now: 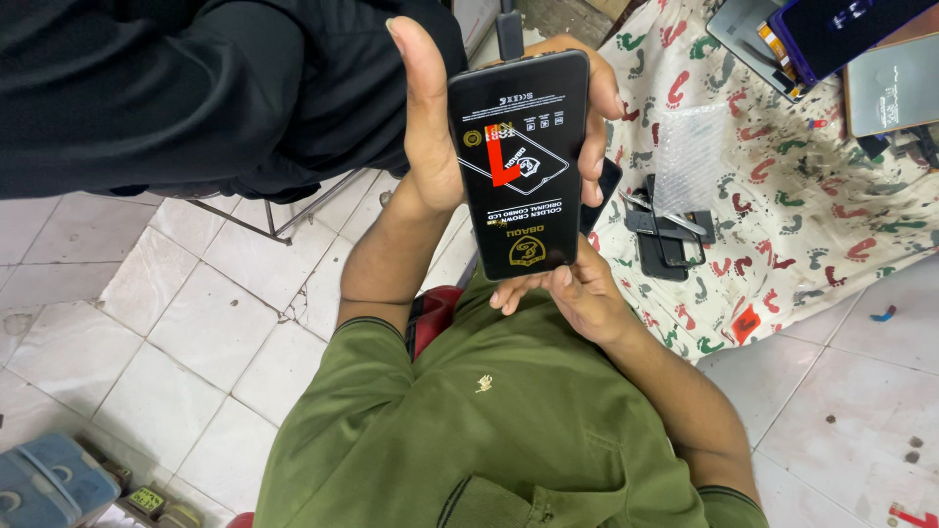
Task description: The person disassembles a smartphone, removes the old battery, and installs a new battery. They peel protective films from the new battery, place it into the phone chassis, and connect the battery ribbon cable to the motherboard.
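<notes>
Panel: one black phone panel, printed film still on its face, held up in the air above the floor, off the left edge of the cloth.
Left hand: clamped on the panel, thumb along one long edge, fingers wrapped round to the other.
Right hand: loosely bent, fingertips touching the panel's lower end; no firm grip.
Cable: one, dark, at the panel's top end; plugged in or not, cannot tell.
Done, by the look: panel lifted and in hand.
Left, by the look: film not peeled; panel apart from the frame.
On the cloth: one black frame near the left edge, one pair of tweezers across it, one bubble bag just beyond.
Far corner of the cloth: three flat devices, one blue phone and two grey slabs.
</notes>
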